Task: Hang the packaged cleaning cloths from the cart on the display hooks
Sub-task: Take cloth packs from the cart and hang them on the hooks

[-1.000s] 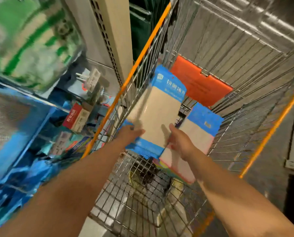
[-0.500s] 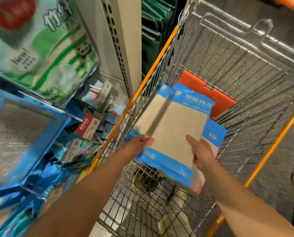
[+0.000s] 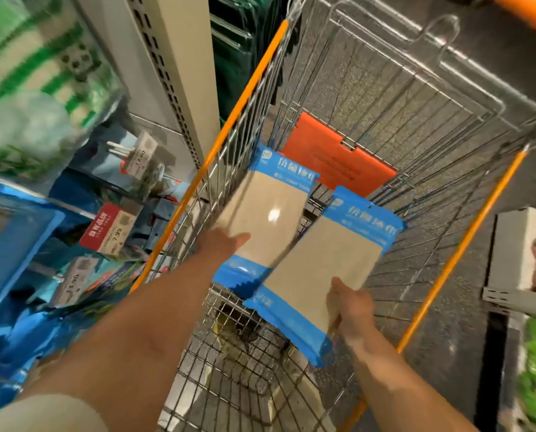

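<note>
Since half a second ago, two flat blue-edged plastic packs of beige cleaning cloth have been drawn apart above the wire shopping cart with orange rails (image 3: 216, 132). One pack (image 3: 266, 216) is gripped at its lower edge by the left hand (image 3: 221, 244); the other pack (image 3: 325, 269) is pinched near its lower corner by the right hand (image 3: 352, 310). Two red price tags (image 3: 110, 227) are seen on the shelf at left. One orange panel (image 3: 338, 154) is fixed inside the cart.
</note>
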